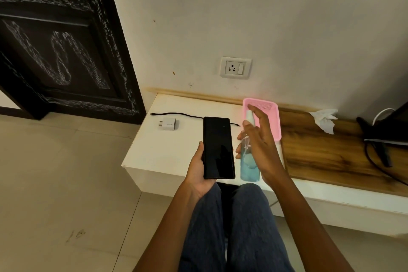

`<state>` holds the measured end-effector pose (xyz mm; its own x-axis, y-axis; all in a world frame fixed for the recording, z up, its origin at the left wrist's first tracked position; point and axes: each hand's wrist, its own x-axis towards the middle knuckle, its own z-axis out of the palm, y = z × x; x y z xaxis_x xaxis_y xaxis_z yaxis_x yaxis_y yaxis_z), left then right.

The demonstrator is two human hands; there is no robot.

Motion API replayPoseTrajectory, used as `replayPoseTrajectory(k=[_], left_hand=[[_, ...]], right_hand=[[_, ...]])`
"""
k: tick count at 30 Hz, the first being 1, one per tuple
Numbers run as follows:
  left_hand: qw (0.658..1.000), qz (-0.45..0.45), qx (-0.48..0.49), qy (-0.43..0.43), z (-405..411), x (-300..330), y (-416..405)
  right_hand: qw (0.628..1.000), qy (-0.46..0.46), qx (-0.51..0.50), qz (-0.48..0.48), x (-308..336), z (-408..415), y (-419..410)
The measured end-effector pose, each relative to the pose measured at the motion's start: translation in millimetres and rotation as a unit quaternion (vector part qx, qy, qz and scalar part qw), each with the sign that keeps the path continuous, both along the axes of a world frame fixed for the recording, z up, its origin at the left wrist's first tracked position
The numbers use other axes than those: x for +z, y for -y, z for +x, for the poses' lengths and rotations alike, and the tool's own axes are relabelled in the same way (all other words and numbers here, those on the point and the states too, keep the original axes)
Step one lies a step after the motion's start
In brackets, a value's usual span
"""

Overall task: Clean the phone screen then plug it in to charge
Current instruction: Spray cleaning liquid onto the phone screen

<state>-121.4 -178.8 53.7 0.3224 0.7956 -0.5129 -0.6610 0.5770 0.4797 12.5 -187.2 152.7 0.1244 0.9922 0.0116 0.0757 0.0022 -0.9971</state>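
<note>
My left hand [196, 168] holds a black phone [218, 148] from below, its dark screen facing up, above the front edge of the white shelf [159, 152]. My right hand [260, 139] grips a clear spray bottle [248, 161] of blue liquid beside the phone, with the index finger over its white nozzle. A white charger adapter [167, 123] and a black cable [176, 114] lie on the shelf to the left. The wall socket [235, 67] is above the shelf.
A pink plastic basket [273, 115] stands behind my right hand. A crumpled white tissue [324, 118] lies on the wooden top [331, 152] to the right. Black cables and a dark stand [379, 139] occupy the far right. A dark carved door [61, 51] is at left.
</note>
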Motion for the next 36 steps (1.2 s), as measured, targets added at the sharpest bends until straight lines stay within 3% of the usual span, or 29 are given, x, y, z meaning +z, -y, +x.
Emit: replayPoseTrajectory(k=[3, 8, 16, 36], left_hand=[[1.0, -0.009, 0.01, -0.005, -2.1, -1.9, -1.7], [1.0, -0.009, 0.01, 0.008, -5.4, -6.8, -4.2], [1.0, -0.014, 0.002, 0.019, -11.1, -15.0, -9.1], [0.999, -0.045, 0.018, 0.014, -13.3, -20.9, -25.8]], right_hand=[[0.998, -0.027, -0.046, -0.02, -5.0, 4.0, -8.4], [0.996, -0.004, -0.075, 0.055, -12.1, 7.5, -18.0], [0.988, 0.078, -0.136, -0.014, -59.5, 16.6, -39.2], [0.972, 0.184, -0.088, -0.116, -147.7, 17.7, -85.4]])
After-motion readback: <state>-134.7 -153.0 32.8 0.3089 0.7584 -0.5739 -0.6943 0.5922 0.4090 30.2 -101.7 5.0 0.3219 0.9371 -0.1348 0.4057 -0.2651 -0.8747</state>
